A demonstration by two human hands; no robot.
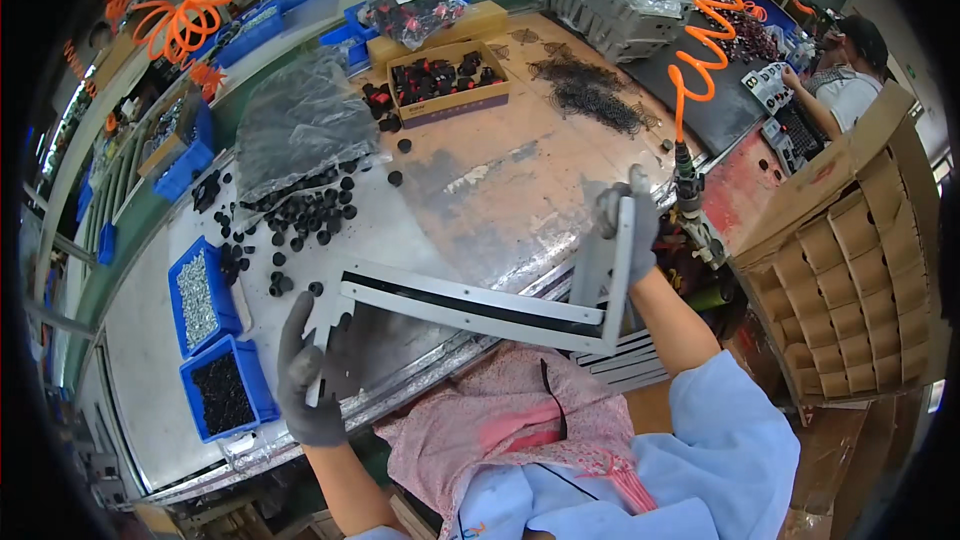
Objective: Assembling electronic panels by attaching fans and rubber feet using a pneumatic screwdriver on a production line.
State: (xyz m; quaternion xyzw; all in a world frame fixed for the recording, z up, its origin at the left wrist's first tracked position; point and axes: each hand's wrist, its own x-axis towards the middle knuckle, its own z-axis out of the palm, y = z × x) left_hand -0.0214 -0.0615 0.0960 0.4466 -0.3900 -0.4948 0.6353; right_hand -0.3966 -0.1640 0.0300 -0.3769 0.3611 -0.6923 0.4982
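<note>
A light grey metal frame [470, 321], long and bent up at its ends with a dark slot along its middle, is held between my two gloved hands above the bench's front edge. My left hand [312, 380], in a grey glove, is closed around the frame's left end. At the other side, my right hand [640, 230] grips the upright right end, its fingers partly behind the metal. Small black caps [310, 215] lie scattered beyond my left hand. Close by it are a blue bin of silvery screws [197, 298] and a blue bin of black screws [222, 390].
A clear plastic bag [300, 120] lies at the back left. Behind the bench's middle stands a carton of black and red parts [450, 85]. An air screwdriver [690, 195] hangs from an orange coiled hose. A divided cardboard box [845, 290] and a co-worker [850, 80] are at right.
</note>
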